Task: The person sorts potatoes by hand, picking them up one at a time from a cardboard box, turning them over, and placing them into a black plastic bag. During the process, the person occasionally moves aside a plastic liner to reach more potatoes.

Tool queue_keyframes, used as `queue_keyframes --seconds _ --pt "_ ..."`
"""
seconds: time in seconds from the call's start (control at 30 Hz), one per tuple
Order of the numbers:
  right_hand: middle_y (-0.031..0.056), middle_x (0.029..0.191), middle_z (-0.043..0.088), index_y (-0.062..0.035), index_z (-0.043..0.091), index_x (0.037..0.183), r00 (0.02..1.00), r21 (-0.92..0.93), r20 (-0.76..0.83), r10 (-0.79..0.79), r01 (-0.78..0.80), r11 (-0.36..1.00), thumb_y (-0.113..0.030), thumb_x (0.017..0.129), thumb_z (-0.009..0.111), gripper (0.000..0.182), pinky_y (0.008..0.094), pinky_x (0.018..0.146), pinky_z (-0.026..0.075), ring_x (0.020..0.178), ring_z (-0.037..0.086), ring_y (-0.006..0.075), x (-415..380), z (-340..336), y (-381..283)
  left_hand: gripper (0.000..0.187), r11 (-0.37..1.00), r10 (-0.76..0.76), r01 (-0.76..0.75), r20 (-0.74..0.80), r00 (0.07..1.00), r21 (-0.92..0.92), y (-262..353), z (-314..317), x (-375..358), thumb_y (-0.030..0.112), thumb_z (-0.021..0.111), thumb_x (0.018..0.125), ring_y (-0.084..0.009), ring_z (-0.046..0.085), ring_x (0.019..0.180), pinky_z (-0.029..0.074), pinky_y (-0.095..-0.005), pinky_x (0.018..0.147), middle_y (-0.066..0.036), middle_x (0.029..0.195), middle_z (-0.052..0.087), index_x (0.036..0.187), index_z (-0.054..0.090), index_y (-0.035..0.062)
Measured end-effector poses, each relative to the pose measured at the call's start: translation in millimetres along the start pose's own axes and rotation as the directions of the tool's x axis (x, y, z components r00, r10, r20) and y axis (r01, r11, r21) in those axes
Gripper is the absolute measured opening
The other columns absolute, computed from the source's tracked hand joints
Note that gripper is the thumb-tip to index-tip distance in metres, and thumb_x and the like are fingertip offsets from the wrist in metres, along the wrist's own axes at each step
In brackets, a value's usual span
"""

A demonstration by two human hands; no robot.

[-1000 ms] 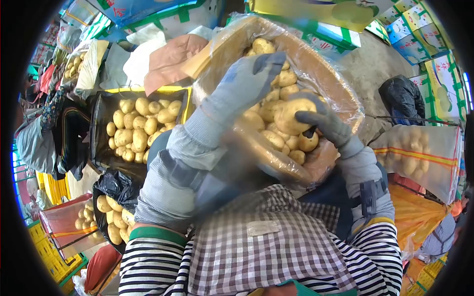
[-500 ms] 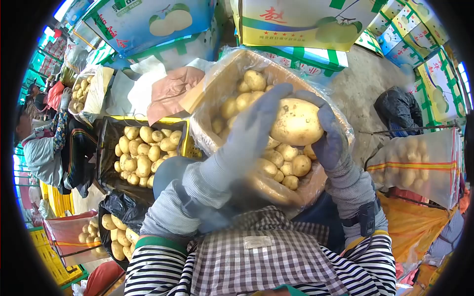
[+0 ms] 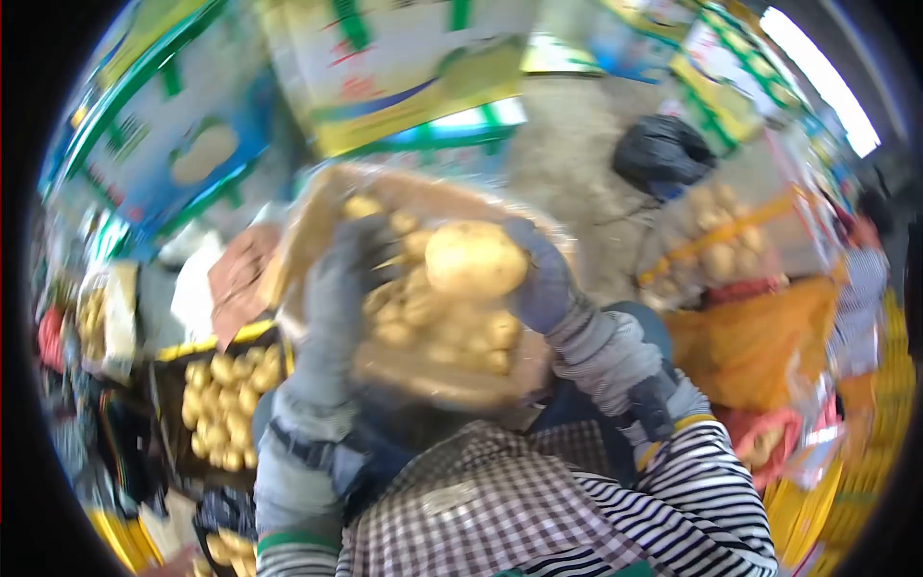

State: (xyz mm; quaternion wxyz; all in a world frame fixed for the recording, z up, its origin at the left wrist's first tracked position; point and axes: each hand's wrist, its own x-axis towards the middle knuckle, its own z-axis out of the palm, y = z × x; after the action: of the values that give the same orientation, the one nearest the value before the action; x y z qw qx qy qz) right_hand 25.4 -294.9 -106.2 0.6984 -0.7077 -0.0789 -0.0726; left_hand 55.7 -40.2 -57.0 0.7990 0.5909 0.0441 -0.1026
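Observation:
A large potato (image 3: 476,260) is in my gloved right hand (image 3: 540,279), whose fingers curve round its right side above the box. My gloved left hand (image 3: 351,264) is apart from that potato, over the left side of the box. Its fingers are smeared by motion, so what they grip, if anything, cannot be made out. Smaller potatoes (image 3: 423,313) fill the plastic-lined cardboard box (image 3: 433,385) in front of me, partly blurred beneath the held potato.
A black-lined yellow crate of potatoes (image 3: 226,409) stands at the left. Printed fruit cartons (image 3: 404,77) are stacked ahead. At the right are a black plastic bag (image 3: 663,152), a clear sack of potatoes (image 3: 721,236) and orange sacking (image 3: 760,337). Another person's striped sleeve (image 3: 859,298) shows far right.
My view has swung right, shifting the scene leftward. The left hand has moved away from the large potato, which stays in my right hand.

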Motion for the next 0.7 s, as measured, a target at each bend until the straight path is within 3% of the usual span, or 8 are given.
queue_keyframes --seconds 0.07,0.13,0.17,0.23,0.33,0.47,0.57,0.7 --pt "0.0126 0.122 0.063 -0.0011 0.053 0.127 0.934 -0.291 -0.144 -0.328 0.277 0.916 -0.023 0.09 0.066 0.045 0.0344 0.091 0.054 0.111 0.063 0.0223 -13 -41 -44 0.052 0.995 -0.02 0.021 0.011 1.0 -0.099 0 -14 9 0.044 0.042 0.103 -0.0222 0.064 0.101 0.052 -0.0351 0.086 -0.012 0.119 0.064 0.13 0.054 0.0014" --pt "0.0137 0.123 0.062 0.0011 0.053 0.125 0.861 -0.378 -0.36 -0.358 0.217 0.9 -0.006 0.081 0.075 0.05 0.0353 0.094 0.053 0.112 0.063 0.0229 -28 -86 -87 0.057 0.978 -0.078 0.072 -0.02 0.997 -0.195 5 -22 16 0.049 0.043 0.101 -0.023 0.063 0.101 0.052 -0.0359 0.088 -0.013 0.119 0.063 0.132 0.052 0.002" --pt "0.0138 0.125 0.061 0.0005 0.052 0.126 0.876 -0.031 -0.415 -0.246 0.256 0.966 -0.014 0.085 0.07 0.047 0.0351 0.095 0.053 0.115 0.061 0.0236 -41 -124 -102 0.057 0.979 -0.07 0.067 -0.009 0.997 -0.192 6 -26 17 0.049 0.044 0.101 -0.0232 0.063 0.103 0.052 -0.0361 0.088 -0.013 0.12 0.063 0.132 0.052 0.0019" --pt "0.014 0.129 0.059 -0.0007 0.052 0.128 0.863 0.647 -0.505 -0.008 0.385 0.659 -0.029 0.092 0.06 0.047 0.0347 0.097 0.052 0.12 0.059 0.025 -66 -201 -133 0.058 0.972 -0.082 0.084 0.017 0.996 -0.219 10 -29 19 0.049 0.046 0.1 -0.024 0.062 0.107 0.052 -0.0368 0.09 -0.014 0.123 0.062 0.133 0.052 0.0017" --pt "0.0137 0.132 0.057 -0.0028 0.051 0.13 0.702 0.209 -0.684 -0.196 0.446 0.87 -0.033 0.098 0.053 0.044 0.0399 0.099 0.052 0.12 0.058 0.0239 -77 -325 -190 0.06 0.94 -0.135 0.149 0.066 0.989 -0.308 9 -33 16 0.05 0.047 0.099 -0.026 0.06 0.112 0.051 -0.0385 0.093 -0.015 0.127 0.06 0.134 0.051 0.0013" --pt "0.0245 0.139 0.047 0.0026 0.04 0.14 0.585 0.076 -0.795 -0.16 0.358 0.931 -0.042 0.099 0.05 0.061 0.0435 0.112 0.04 0.129 0.049 0.0365 -32 -418 -252 0.062 0.911 -0.117 0.145 0.095 0.989 -0.386 0 -46 28 0.048 0.048 0.1 -0.0301 0.053 0.124 0.043 -0.0405 0.106 -0.019 0.139 0.052 0.138 0.046 -0.0011" --pt "0.0209 0.144 0.045 0.0018 0.041 0.14 0.691 0.199 -0.722 0.046 0.143 0.97 -0.037 0.102 0.045 0.055 0.043 0.112 0.04 0.134 0.045 0.0346 6 -317 -235 0.062 0.909 -0.034 0.083 0.125 0.992 -0.408 -8 -54 33 0.047 0.049 0.099 -0.0312 0.054 0.122 0.043 -0.042 0.106 -0.018 0.135 0.054 0.136 0.046 -0.0028" --pt "0.012 0.131 0.058 -0.006 0.053 0.133 0.96 0.025 0.031 0.278 -0.279 0.96 -0.038 0.102 0.045 0.045 0.039 0.097 0.05 0.112 0.061 0.0252 49 -192 -71 0.058 0.926 -0.034 0.064 0.084 0.996 -0.373 10 -35 20 0.045 0.049 0.099 -0.0305 0.061 0.108 0.05 -0.0424 0.096 -0.019 0.123 0.06 0.13 0.05 -0.0036"
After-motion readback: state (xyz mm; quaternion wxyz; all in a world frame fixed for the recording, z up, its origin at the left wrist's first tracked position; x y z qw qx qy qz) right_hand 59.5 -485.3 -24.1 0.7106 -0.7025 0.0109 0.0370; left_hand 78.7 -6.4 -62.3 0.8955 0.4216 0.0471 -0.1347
